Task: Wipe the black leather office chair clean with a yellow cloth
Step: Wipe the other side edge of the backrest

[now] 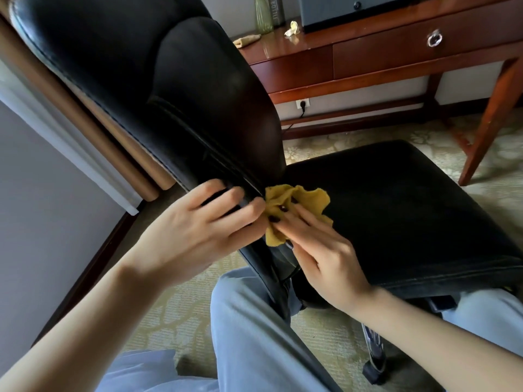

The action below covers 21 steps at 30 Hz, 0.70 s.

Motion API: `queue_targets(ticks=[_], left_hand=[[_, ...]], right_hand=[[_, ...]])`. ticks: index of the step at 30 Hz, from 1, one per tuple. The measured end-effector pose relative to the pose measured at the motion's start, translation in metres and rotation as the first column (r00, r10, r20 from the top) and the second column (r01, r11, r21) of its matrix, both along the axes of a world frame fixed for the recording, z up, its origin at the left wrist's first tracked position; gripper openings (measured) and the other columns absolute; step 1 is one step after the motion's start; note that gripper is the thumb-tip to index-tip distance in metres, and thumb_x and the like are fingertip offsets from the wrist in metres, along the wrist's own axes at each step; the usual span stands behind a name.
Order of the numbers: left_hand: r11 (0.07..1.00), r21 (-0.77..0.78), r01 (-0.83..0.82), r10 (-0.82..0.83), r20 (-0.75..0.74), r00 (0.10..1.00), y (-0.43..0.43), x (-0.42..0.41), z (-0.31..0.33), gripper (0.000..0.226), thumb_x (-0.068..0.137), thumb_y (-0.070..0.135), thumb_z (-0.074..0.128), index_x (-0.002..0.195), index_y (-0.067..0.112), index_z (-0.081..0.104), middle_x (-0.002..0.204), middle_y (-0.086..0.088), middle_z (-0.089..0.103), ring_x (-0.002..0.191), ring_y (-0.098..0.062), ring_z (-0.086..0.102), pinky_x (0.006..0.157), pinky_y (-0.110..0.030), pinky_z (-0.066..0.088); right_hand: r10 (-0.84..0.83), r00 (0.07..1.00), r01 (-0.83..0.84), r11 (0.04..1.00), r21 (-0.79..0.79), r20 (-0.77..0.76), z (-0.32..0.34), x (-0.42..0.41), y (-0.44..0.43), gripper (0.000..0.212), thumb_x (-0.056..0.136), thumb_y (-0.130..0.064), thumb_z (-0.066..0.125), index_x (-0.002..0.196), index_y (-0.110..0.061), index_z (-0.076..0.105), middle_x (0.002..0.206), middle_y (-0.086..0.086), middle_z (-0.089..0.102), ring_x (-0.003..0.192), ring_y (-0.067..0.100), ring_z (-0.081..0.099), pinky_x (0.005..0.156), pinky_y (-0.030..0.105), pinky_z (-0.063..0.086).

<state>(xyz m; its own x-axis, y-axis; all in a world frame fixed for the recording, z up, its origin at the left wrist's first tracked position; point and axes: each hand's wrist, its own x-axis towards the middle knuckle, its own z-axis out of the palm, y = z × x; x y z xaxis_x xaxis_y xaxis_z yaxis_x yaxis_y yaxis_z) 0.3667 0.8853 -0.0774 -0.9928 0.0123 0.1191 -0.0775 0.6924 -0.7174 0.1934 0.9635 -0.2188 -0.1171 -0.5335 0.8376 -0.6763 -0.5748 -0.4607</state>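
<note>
Low down, where the backrest (pixel 141 80) of the chair (pixel 215 114) meets the seat (pixel 396 210), a bunched yellow cloth (pixel 308 198) lies in the crease, touching both leather parts. The right hand (pixel 322 250) comes in from the lower right. Its fingers (pixel 297 224), with dark nails, are curled down onto the cloth and clamp a fold of it, so the ruffled edge fans out above and to the right of the fingertips while another flap hangs below the thumb.

The left hand (pixel 198 224) lies just beside the cloth, on the backrest's lower side edge. Its fingers are nearly straight and spread apart, pressing flat on the leather and holding nothing; the lowest fingertip touches the cloth's left edge.

The person's legs in blue jeans (pixel 254 335) lie under the seat's near edge, on a patterned carpet (pixel 175 312). A chair caster (pixel 373 372) shows by the right forearm. Behind stands a wooden surface (pixel 353 41) with a ring-pull drawer (pixel 435 39), carrying a green glass bottle (pixel 264 15), a dark box (pixel 353 9), a crumpled scrap (pixel 293 28) and a tan rag (pixel 246 41).
</note>
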Motion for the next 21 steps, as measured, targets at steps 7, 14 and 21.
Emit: queue_targets(ticks=[7,14,21], left_hand=[[1.000,0.015,0.016,-0.015,-0.097,0.995,-0.005,0.007,-0.010,0.029,0.096,0.000,0.038,0.090,0.009,0.065,0.091,-0.008,0.063,0.093,-0.026,0.047,0.090,-0.037,0.036],[0.997,-0.036,0.064,-0.069,-0.162,0.984,-0.009,0.009,-0.017,0.026,0.088,-0.008,0.045,0.081,0.009,0.064,0.079,-0.006,0.060,0.087,-0.025,0.046,0.090,-0.036,0.037],[0.998,-0.035,0.043,-0.050,-0.210,0.976,-0.007,0.008,-0.019,0.028,0.087,-0.009,0.045,0.077,0.010,0.063,0.075,-0.004,0.057,0.078,-0.024,0.046,0.087,-0.035,0.038]], right_hand=[[-0.160,0.930,0.121,0.984,-0.133,-0.332,-0.024,-0.012,-0.021,0.034,0.093,-0.006,0.059,0.126,-0.015,0.055,0.131,0.000,0.053,0.130,0.021,0.046,0.107,0.038,0.041],[-0.208,0.910,0.184,0.978,-0.099,-0.359,-0.047,-0.018,-0.012,0.035,0.089,-0.006,0.064,0.123,-0.015,0.059,0.126,-0.004,0.055,0.126,0.017,0.049,0.106,0.034,0.042],[-0.212,0.894,0.212,0.976,-0.044,-0.395,-0.056,-0.021,-0.008,0.030,0.092,-0.007,0.056,0.119,-0.016,0.061,0.125,-0.006,0.054,0.123,0.017,0.052,0.105,0.033,0.042]])
